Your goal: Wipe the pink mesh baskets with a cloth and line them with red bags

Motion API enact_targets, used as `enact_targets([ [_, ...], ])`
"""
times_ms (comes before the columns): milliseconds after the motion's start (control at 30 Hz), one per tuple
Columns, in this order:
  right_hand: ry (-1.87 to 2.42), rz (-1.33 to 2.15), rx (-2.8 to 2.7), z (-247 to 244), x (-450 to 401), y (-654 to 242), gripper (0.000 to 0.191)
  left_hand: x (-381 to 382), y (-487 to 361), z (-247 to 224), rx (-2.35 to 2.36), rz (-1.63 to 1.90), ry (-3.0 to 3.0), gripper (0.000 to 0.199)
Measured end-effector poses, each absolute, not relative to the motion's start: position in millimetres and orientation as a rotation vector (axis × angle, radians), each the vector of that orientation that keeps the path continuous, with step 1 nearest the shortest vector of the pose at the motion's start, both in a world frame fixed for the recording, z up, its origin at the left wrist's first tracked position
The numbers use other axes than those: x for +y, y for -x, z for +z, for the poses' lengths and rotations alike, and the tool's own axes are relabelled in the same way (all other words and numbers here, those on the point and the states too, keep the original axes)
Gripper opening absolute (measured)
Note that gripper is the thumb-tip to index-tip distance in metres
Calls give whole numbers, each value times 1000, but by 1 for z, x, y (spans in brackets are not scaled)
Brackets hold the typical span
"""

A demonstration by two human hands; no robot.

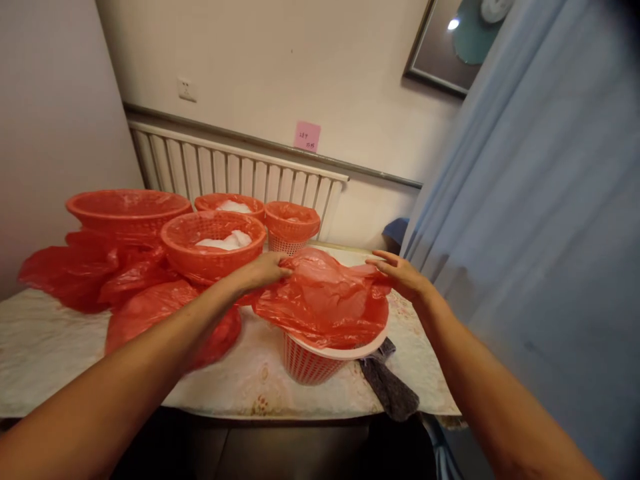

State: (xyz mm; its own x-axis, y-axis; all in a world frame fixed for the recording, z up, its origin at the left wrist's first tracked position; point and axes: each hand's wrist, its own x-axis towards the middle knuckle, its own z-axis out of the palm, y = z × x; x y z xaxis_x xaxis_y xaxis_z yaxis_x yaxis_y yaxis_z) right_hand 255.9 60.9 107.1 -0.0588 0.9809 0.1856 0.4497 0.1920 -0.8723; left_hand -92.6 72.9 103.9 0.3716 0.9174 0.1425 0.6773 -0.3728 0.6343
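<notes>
A red plastic bag [330, 293] lies over and partly inside a white-rimmed plastic basket [313, 360] with perforated sides. At the bag's far left edge, my left hand [267, 269] grips the plastic between thumb and fingers. My right hand [403, 275] is at the bag's right edge, its fingers stretched out and slightly apart; its thumb is hard to make out. Beside the basket's base, on the right, a dark grey cloth [393, 387] reaches the table's front edge.
Several red-bagged baskets stand at the back left, including a round basket [215, 260] with white contents [227, 241]. A filled red bag [150, 307] lies before them on the patterned tablecloth [260, 380]. Behind is a radiator [240, 173]; a blue curtain [540, 233] hangs at right.
</notes>
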Motion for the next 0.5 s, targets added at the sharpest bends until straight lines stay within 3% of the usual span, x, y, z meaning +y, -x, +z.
enact_targets([
  [67,1291,916,-1563,113,57,-250,60,68,97,109,1152,666,-2056,18],
  [167,1412,854,-1759,116,53,-239,47,62,103,115,934,712,-1848,24],
  [367,1553,687,-2033,114,52,-233,17,61,108,113,948,813,-1750,29],
  [500,1578,443,-1894,112,64,-243,17,77,106,103,1182,909,-1888,26],
])
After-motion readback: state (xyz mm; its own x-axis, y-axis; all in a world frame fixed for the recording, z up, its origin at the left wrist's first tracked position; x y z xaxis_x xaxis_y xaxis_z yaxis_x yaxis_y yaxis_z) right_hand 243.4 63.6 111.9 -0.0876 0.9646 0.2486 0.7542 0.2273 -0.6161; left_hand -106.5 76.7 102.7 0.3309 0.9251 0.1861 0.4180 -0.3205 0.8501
